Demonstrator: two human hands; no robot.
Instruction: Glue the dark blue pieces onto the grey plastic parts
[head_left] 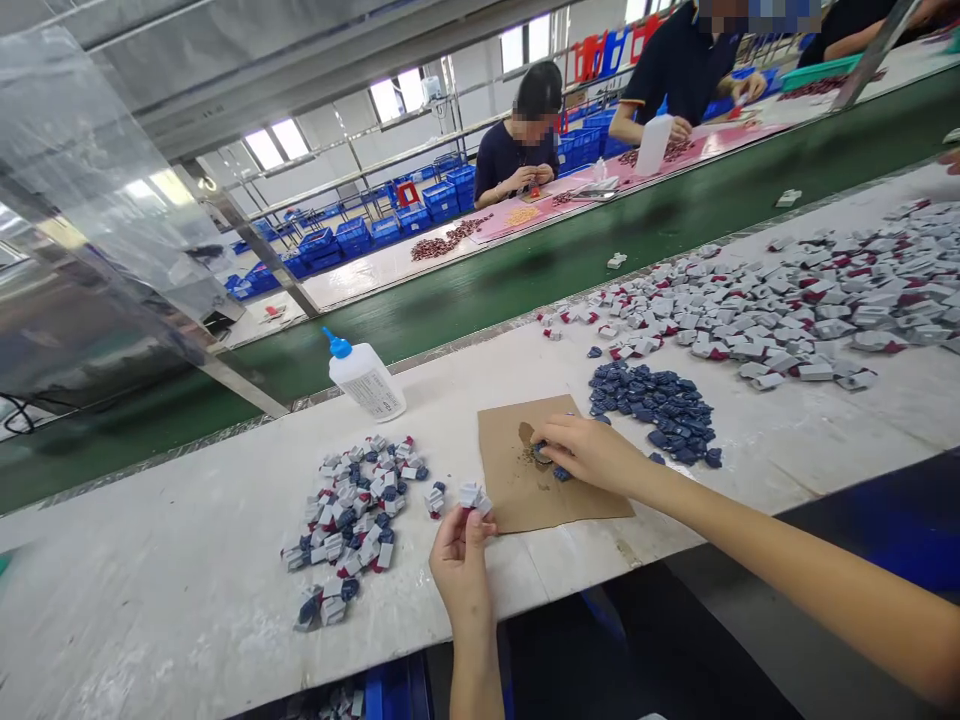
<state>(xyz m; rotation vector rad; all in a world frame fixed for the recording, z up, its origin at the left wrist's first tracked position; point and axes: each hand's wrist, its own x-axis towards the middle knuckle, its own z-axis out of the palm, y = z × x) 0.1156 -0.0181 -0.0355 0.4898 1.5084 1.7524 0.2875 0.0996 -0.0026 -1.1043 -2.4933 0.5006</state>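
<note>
My left hand (pixel 463 560) pinches a small grey-and-red plastic part (pixel 474 497) at the near left corner of a brown cardboard sheet (pixel 502 440). Over the middle of that sheet, my right hand (pixel 581 450) has its fingers closed on a small dark blue piece (pixel 540 452), partly hidden by the fingertips. Beside them lies another dark blue piece (pixel 561 474), and a wet, dark stain marks the cardboard. A pile of dark blue pieces (pixel 652 400) is just right of the sheet. To the left sits a heap of grey, red and blue joined parts (pixel 352 510).
A white bottle with a blue nozzle (pixel 367 380) stands behind the left heap. Many grey-and-red parts (pixel 787 290) spread over the right of the white table (pixel 187 600). Beyond runs a green conveyor belt (pixel 450 310), where co-workers (pixel 517 150) handle small pieces on the far side.
</note>
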